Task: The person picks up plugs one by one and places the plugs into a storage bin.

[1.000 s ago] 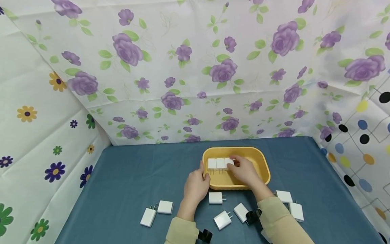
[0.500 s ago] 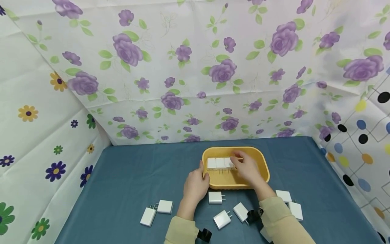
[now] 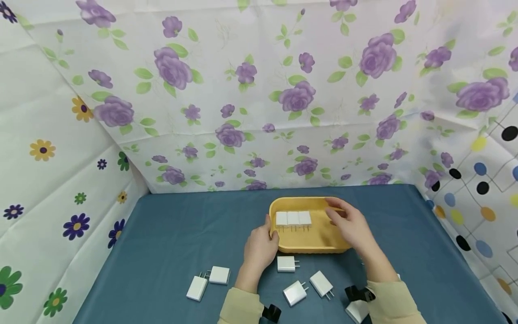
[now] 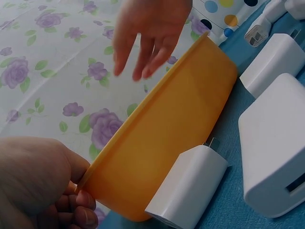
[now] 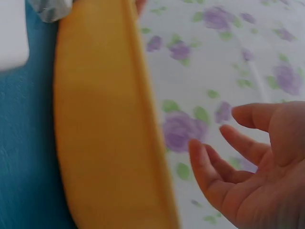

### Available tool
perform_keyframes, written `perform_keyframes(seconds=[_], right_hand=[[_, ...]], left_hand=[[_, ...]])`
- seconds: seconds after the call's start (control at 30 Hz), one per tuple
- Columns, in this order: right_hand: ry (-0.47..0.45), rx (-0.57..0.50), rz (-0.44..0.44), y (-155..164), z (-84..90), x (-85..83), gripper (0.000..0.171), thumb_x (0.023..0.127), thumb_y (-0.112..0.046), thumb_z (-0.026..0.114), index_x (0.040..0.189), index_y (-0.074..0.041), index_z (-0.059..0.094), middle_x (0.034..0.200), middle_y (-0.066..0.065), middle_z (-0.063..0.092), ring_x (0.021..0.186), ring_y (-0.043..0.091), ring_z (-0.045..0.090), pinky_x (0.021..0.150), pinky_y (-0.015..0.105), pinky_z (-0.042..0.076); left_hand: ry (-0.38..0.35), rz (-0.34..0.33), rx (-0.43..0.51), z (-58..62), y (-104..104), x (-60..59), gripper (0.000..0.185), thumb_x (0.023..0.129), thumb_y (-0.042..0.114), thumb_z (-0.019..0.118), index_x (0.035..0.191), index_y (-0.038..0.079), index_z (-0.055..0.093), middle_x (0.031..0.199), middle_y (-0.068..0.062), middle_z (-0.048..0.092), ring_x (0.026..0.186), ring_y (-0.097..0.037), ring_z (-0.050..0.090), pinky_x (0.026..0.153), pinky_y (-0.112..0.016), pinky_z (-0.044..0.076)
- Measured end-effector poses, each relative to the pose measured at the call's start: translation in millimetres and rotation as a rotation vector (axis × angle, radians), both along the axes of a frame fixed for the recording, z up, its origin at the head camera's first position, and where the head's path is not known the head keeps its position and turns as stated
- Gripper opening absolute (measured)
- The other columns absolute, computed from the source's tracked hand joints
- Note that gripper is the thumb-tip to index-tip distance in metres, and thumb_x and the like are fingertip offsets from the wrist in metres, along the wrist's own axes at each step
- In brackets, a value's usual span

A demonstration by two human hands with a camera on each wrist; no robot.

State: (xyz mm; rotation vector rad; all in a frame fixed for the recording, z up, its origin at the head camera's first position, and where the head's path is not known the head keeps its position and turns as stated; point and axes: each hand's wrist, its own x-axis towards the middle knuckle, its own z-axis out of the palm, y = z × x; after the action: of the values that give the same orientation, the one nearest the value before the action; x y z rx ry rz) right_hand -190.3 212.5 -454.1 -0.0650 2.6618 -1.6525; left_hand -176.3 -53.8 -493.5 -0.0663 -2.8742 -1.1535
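Left hand (image 3: 259, 245) grips the tray (image 3: 323, 245) rim at its left end; right hand (image 3: 353, 225) hovers over it, fingers loose, holding nothing.

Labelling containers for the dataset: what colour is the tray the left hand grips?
Yellow-orange: the shallow rounded plastic tray, clearest in the head view.
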Motion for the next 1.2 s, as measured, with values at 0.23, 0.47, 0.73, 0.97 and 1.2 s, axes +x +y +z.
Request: perform_keyframes(seconds=[0.23, 0.47, 0.73, 0.97, 1.2], right_hand=[[0.005, 0.035, -0.015, 28.7, 6.2, 29.7, 0.059, 0.111, -0.048, 0.056, 0.161, -0.016, 0.051, 0.163, 0.018, 0.044, 0.131, 0.039, 0.062, 0.100, 0.053, 0.055], [0.011, 0.095, -0.049, 59.0, -2.8, 43.8, 0.062, 0.111, -0.051, 0.053, 0.162, -0.016, 0.049, 0.156, 0.020, 0.052, 0.124, 0.038, 0.066, 0.096, 0.053, 0.057], [-0.027, 0.092, -0.013, 86.8, -4.9, 52.9, 0.060, 0.112, -0.047, 0.052, 0.161, -0.012, 0.049, 0.153, 0.019, 0.054, 0.118, 0.006, 0.064, 0.088, 0.031, 0.059], [-0.128, 0.230, 0.046, 108.9, -1.2, 60.2, 0.063, 0.110, -0.051, 0.056, 0.158, -0.009, 0.052, 0.147, 0.021, 0.060, 0.120, 0.037, 0.066, 0.086, 0.041, 0.060], [-0.184, 0.323, 0.064, 121.7, 0.1, 62.9, 0.063, 0.109, -0.047, 0.060, 0.156, -0.006, 0.053, 0.137, 0.020, 0.065, 0.111, 0.033, 0.069, 0.083, 0.048, 0.058]], left_hand=[[-0.006, 0.001, 0.007, -0.5, -0.6, 0.2, 0.059, 0.105, 0.015, 0.064, 0.158, -0.004, 0.047, 0.099, -0.020, 0.074, 0.054, -0.016, 0.050, 0.048, -0.034, 0.035], [0.002, 0.002, -0.008, 0.2, -0.2, 1.8, 0.059, 0.105, 0.016, 0.065, 0.158, -0.004, 0.049, 0.107, -0.021, 0.075, 0.059, -0.016, 0.053, 0.050, -0.034, 0.038], [0.003, 0.004, -0.008, 1.7, 0.2, 1.9, 0.059, 0.105, 0.016, 0.064, 0.158, -0.004, 0.048, 0.086, -0.015, 0.070, 0.054, -0.016, 0.049, 0.048, -0.034, 0.034], [0.009, 0.000, -0.014, 0.9, 1.0, 0.5, 0.058, 0.105, 0.016, 0.064, 0.158, -0.004, 0.049, 0.097, -0.019, 0.074, 0.056, -0.016, 0.051, 0.049, -0.035, 0.036], [-0.006, 0.006, -0.027, 0.5, 0.3, -0.5, 0.059, 0.106, 0.018, 0.064, 0.158, -0.003, 0.048, 0.116, -0.024, 0.075, 0.064, -0.019, 0.060, 0.052, -0.038, 0.042]])
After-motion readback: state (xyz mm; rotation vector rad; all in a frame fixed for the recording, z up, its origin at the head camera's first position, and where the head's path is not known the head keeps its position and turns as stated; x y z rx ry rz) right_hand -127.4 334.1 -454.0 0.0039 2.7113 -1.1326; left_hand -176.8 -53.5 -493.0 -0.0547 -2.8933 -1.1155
